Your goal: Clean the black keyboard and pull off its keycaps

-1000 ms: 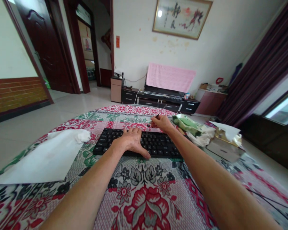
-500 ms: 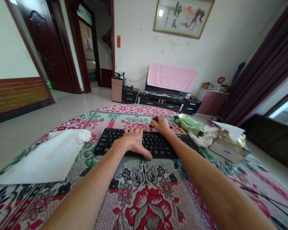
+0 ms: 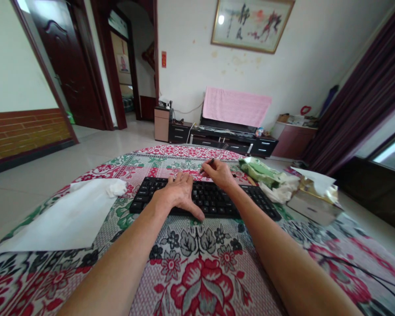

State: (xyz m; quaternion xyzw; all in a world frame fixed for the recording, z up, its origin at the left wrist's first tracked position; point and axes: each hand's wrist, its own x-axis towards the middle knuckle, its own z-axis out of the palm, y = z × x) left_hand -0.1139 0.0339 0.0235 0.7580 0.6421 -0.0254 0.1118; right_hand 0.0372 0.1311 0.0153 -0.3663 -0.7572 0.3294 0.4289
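Note:
A black keyboard (image 3: 217,199) lies on the flowered tablecloth in front of me. My left hand (image 3: 181,193) rests flat across its left half, thumb stretched toward the near edge and fingers reaching the far edge. Above the keyboard's far edge, right of the left hand, my right hand (image 3: 219,173) is closed in a pinch. A small dark stick-like thing (image 3: 211,161) pokes out of its fingers; most of it is hidden, so its exact kind does not show. A tiny black piece (image 3: 234,175) lies on the cloth just right of that hand.
White paper (image 3: 66,217) with a crumpled tissue (image 3: 116,188) lies at the left. To the right are a green tissue pack (image 3: 261,171) and a tissue box (image 3: 312,206). Black cables (image 3: 349,264) cross the cloth at the near right. A pink-covered television (image 3: 237,105) stands beyond the table.
My right hand has shifted slightly left, its pinch still closed over the cloth. The left hand has slid a little left on the keyboard.

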